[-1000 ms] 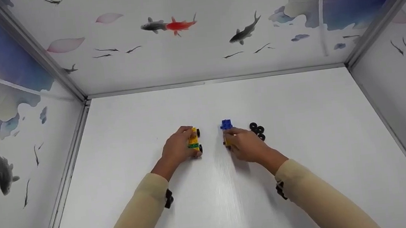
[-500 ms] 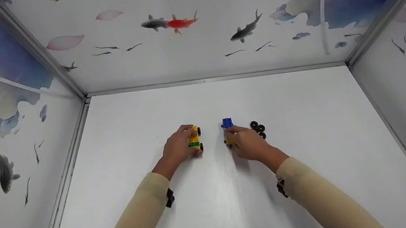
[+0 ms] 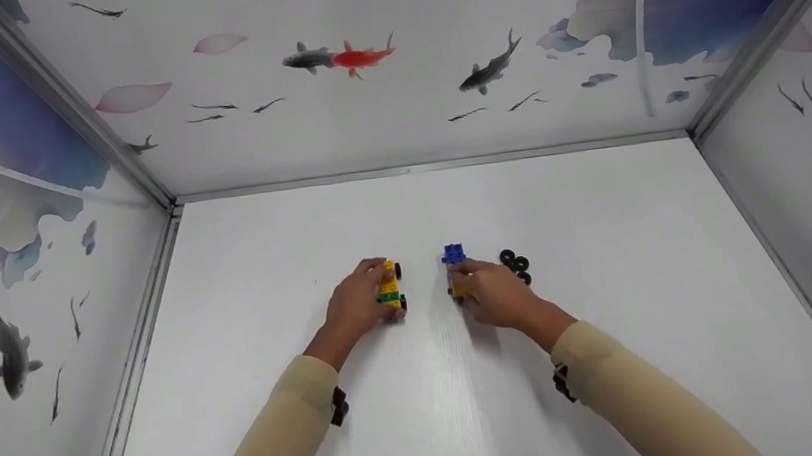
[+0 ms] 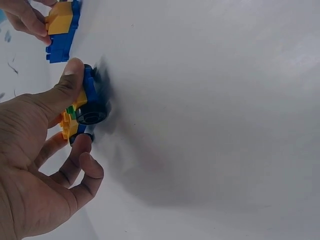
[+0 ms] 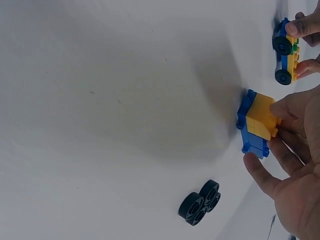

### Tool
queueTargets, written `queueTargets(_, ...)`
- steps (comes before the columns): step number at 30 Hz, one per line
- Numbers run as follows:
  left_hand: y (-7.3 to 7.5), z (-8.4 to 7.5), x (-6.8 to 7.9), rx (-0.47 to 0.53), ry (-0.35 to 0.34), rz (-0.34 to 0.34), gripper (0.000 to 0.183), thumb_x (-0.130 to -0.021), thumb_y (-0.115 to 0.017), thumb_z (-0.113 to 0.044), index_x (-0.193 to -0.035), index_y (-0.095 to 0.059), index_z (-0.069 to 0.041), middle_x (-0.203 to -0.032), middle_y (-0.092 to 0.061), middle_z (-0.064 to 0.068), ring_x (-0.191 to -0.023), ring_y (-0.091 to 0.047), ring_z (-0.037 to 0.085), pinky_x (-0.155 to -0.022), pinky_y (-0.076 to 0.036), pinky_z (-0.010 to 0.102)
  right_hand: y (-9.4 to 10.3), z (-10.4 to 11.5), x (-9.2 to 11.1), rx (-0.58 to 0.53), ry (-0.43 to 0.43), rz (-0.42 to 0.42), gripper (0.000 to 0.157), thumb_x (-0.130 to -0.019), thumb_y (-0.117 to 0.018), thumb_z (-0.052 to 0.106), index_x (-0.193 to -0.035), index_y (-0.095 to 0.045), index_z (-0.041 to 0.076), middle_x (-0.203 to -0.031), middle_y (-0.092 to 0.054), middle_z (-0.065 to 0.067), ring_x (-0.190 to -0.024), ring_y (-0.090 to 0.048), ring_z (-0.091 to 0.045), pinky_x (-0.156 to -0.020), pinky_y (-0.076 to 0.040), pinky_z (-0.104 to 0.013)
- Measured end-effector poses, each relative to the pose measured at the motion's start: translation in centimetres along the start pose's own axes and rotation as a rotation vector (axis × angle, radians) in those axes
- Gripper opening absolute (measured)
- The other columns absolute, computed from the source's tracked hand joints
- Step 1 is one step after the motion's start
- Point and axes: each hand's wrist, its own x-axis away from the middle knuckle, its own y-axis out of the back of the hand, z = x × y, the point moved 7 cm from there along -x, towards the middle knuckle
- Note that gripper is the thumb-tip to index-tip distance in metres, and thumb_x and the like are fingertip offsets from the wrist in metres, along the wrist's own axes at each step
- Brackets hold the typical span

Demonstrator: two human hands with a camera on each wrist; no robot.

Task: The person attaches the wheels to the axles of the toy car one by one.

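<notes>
My left hand [image 3: 353, 303] holds a small toy car [image 3: 389, 288] between thumb and fingers at its two ends. Yellow and green bricks top its blue base, and black wheels [image 4: 92, 114] show along its side. To the right, my right hand [image 3: 498, 295] grips a second toy car [image 5: 261, 117] by its yellow bricks. Its blue base has no wheels on the side seen in the right wrist view, and its blue end [image 3: 454, 253] points away from me. The fingers cover part of each car. Both cars are at the white table [image 3: 440, 406].
Several loose black wheels [image 3: 521, 263] lie bunched just right of my right hand. A metal-framed wall [image 3: 434, 134] with painted fish stands behind the table, and similar walls close both sides.
The head view has shifted slightly. Both hands keep their grip, and the cars and loose wheels stay where they were.
</notes>
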Motion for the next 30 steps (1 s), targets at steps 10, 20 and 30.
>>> queueTargets(10,0.0,0.0,0.4,-0.003,0.016,-0.012,0.06,-0.093,-0.093,-0.028,-0.146,-0.068,-0.017,-0.174,-0.047,-0.004,-0.15,-0.057,0.033,-0.124,-0.051,0.047,0.0,0.4,-0.1,0.039,0.024,-0.008,0.043,-0.105,-0.068,0.004,-0.148,-0.068,-0.002,-0.156,-0.064,-0.019,-0.136,-0.069,-0.041,-0.111,-0.061,-0.053)
queueTargets(20,0.0,-1.0,0.3,-0.061,-0.012,-0.016,0.073,-0.092,-0.093,-0.026,-0.157,-0.06,-0.021,-0.171,-0.05,0.001,-0.133,-0.049,0.033,-0.11,-0.058,0.046,-0.3,-0.2,0.5,0.022,0.021,0.053,0.052,-0.105,-0.072,0.009,-0.156,-0.061,0.0,-0.165,-0.056,-0.017,-0.144,-0.062,-0.041,-0.113,-0.059,-0.056)
queueTargets(30,0.5,-2.5,0.5,-0.072,-0.051,-0.005,0.079,-0.093,-0.089,-0.045,-0.162,-0.055,-0.027,-0.178,-0.031,0.012,-0.152,-0.036,0.04,-0.126,-0.041,0.057,-0.3,-1.3,0.8,-0.041,-0.003,0.157,0.062,-0.107,-0.074,0.024,-0.163,-0.054,0.009,-0.17,-0.049,-0.016,-0.153,-0.055,-0.039,-0.123,-0.051,-0.057)
